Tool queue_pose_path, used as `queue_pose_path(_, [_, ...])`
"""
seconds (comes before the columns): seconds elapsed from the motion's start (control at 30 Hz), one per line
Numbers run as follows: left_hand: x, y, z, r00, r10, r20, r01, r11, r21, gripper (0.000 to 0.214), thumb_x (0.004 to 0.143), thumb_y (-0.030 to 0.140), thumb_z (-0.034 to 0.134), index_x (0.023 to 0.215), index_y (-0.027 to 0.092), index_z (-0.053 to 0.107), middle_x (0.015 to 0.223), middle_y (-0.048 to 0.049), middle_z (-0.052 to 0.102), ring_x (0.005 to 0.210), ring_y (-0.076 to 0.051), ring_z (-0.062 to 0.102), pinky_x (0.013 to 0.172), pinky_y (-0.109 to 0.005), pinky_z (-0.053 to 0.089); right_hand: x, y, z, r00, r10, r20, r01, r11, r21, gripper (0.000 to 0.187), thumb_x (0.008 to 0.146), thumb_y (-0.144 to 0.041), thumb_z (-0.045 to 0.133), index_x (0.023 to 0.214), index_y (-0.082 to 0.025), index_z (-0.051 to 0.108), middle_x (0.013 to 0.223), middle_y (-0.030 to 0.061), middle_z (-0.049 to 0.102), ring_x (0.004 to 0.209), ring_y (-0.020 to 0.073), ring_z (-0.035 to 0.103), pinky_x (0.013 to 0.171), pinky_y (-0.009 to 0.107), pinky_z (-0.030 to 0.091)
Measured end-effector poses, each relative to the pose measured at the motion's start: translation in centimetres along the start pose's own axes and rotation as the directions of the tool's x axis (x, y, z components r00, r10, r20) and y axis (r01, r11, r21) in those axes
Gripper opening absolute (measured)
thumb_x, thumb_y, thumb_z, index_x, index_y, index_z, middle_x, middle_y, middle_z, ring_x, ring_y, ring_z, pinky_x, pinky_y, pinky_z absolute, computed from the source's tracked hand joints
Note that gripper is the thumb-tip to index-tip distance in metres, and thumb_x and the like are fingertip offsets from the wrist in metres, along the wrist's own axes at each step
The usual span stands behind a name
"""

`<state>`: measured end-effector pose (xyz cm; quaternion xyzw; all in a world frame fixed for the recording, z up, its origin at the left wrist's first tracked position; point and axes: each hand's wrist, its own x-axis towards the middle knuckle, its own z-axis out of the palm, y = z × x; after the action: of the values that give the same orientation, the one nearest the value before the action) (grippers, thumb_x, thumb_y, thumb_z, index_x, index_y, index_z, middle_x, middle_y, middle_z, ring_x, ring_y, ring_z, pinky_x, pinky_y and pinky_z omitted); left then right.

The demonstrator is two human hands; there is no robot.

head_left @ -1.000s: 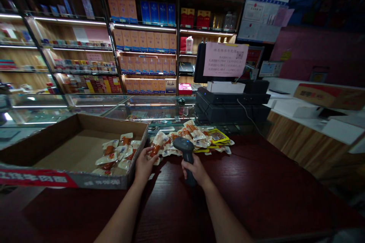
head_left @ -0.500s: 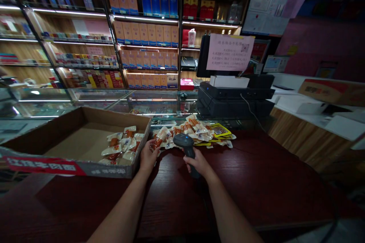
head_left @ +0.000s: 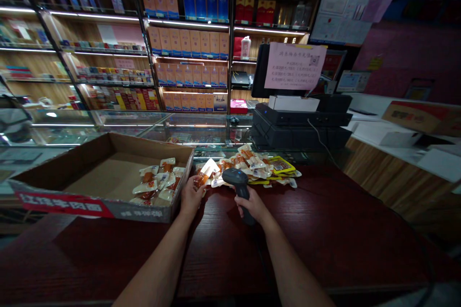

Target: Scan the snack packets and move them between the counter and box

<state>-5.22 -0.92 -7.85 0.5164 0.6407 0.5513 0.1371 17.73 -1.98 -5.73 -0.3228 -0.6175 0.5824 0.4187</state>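
My right hand (head_left: 251,205) is wrapped round the handle of a dark barcode scanner (head_left: 236,180), whose head points left. Between the fingers of my left hand (head_left: 192,196) is a sealed snack packet (head_left: 208,171) with reddish-brown food inside and a white end, lit brightly in front of the scanner. Behind both hands lies a pile of similar packets (head_left: 248,156), with a few yellow packets (head_left: 282,165) on its right side. Just left of my left hand stands a shallow cardboard box (head_left: 104,165) holding several of the same packets (head_left: 149,180) in its right part.
The dark red wooden counter (head_left: 306,235) carries all this. A glass display case (head_left: 190,127) runs behind it. A black register with a monitor (head_left: 300,124) stands at the back right, a pink notice (head_left: 295,66) on it. Shelves of boxed goods (head_left: 187,42) line the wall.
The packet in my left hand is now brightly lit, with its white end raised toward the scanner. The whole view has shifted slightly; my right hand keeps its hold on the scanner.
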Motion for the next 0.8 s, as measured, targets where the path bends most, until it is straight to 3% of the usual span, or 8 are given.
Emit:
queue_pose_path(0.17, [-0.5,0.6,0.5,1.0,0.021,-0.003,-0.022,0.997,-0.078,0.036,0.062,0.028,0.069,0.095,0.018,0.06,0.094,-0.006,0.068,0.089,-0.021,0.063,0.082,-0.033,0.047,-0.2,-0.4,0.5,0.999,-0.009,-0.035,0.012,0.997,0.072,0.03,0.068,-0.036,0.066,0.08,-0.019,0.044,0.047,-0.0079,0.051,0.033,0.0088,0.045,0.034,0.021,0.039])
queue_pose_path(0.33, [-0.5,4.2,-0.5,0.996,0.062,-0.068,-0.06,0.998,0.031,0.035,0.065,0.029,0.069,0.097,0.018,0.061,0.095,-0.0071,0.068,0.088,-0.021,0.063,0.083,-0.033,0.046,0.2,-1.4,2.0,0.999,-0.032,-0.027,0.036,0.984,0.174,0.028,0.068,-0.036,0.067,0.076,-0.018,0.048,0.052,-0.0057,0.053,0.033,0.0084,0.046,0.034,0.022,0.041])
queue_pose_path(0.43, [0.9,6.3,-3.4,0.987,0.08,-0.139,-0.061,0.988,0.141,0.037,0.066,0.032,0.068,0.099,0.016,0.061,0.094,-0.0078,0.068,0.087,-0.022,0.063,0.081,-0.034,0.046,1.3,-2.6,3.6,0.998,-0.043,0.034,0.036,0.982,0.184,0.027,0.068,-0.037,0.067,0.071,-0.017,0.048,0.048,-0.0053,0.052,0.032,0.0083,0.045,0.033,0.021,0.04])
queue_pose_path(0.53, [3.1,6.6,-7.7,0.973,0.073,-0.221,-0.011,0.963,0.27,0.038,0.066,0.035,0.068,0.099,0.015,0.061,0.092,-0.009,0.068,0.085,-0.024,0.063,0.079,-0.035,0.046,3.0,-4.2,6.0,0.995,-0.038,0.091,0.021,0.982,0.186,0.028,0.067,-0.037,0.068,0.075,-0.017,0.049,0.051,-0.0052,0.054,0.033,0.0084,0.047,0.033,0.021,0.041])
queue_pose_path(0.67, [5.8,4.6,-13.2,0.948,0.037,-0.315,0.092,0.919,0.384,0.037,0.066,0.037,0.066,0.095,0.015,0.062,0.089,-0.0104,0.068,0.082,-0.025,0.063,0.076,-0.034,0.047,5.0,-5.8,9.8,0.98,-0.012,0.198,-0.024,0.983,0.181,0.034,0.063,-0.035,0.069,0.082,-0.018,0.048,0.049,-0.007,0.054,0.032,0.0092,0.048,0.032,0.021,0.042])
queue_pose_path(0.8, [7.7,2.2,-16.2,0.958,-0.012,-0.286,0.16,0.849,0.503,0.03,0.063,0.032,0.066,0.088,0.015,0.062,0.086,-0.0131,0.067,0.085,-0.028,0.063,0.077,-0.037,0.047,6.1,-6.0,12.9,0.965,-0.004,0.263,-0.041,0.985,0.166,0.033,0.062,-0.031,0.068,0.085,-0.019,0.048,0.049,-0.0074,0.055,0.032,0.0091,0.048,0.031,0.02,0.042])
